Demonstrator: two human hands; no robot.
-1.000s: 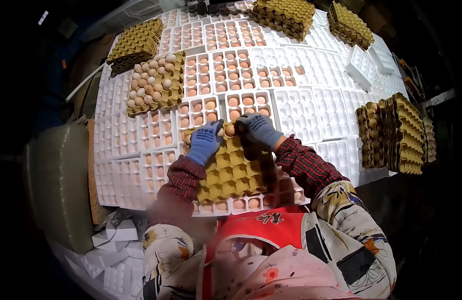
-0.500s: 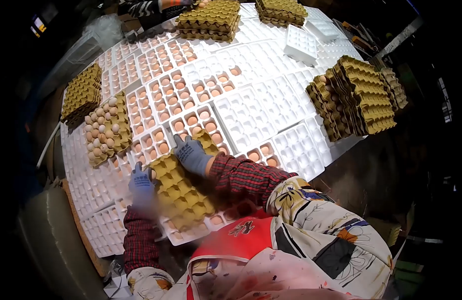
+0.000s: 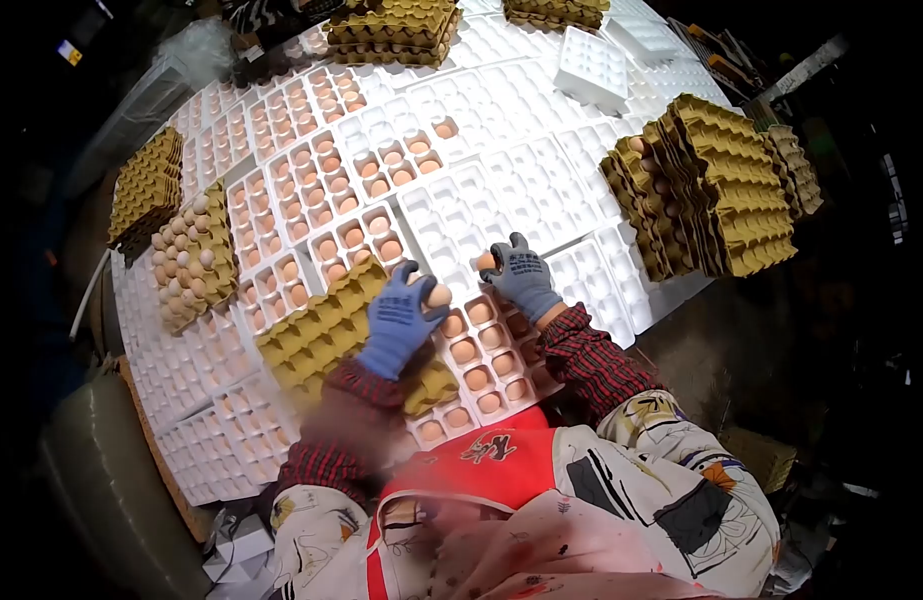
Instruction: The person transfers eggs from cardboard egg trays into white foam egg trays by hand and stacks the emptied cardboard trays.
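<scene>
My left hand (image 3: 396, 315), in a blue-grey glove, is closed around a pale egg (image 3: 438, 296) above the right part of a yellow pulp tray (image 3: 316, 335). Its wells show no eggs. Held between the fingers of my right hand (image 3: 524, 276), gloved alike, is a brown egg (image 3: 487, 261). That hand is over the top of a white foam tray (image 3: 501, 337) with brown eggs in its cells. Up from my hands lies a white foam tray with empty cells (image 3: 451, 215).
Stacked pulp trays (image 3: 726, 190) stand at the right, with more stacks (image 3: 393, 35) at the back. A pulp tray of eggs (image 3: 186, 260) lies at the left. An upturned foam tray (image 3: 591, 70) rests at the back. Another person's sleeve (image 3: 271, 15) shows at the top.
The view has swung right. Both hands have moved right from the pulp tray's upper edge, each now with an egg visible in its fingers. The pulp tray now lies further left, uncovering filled foam cells.
</scene>
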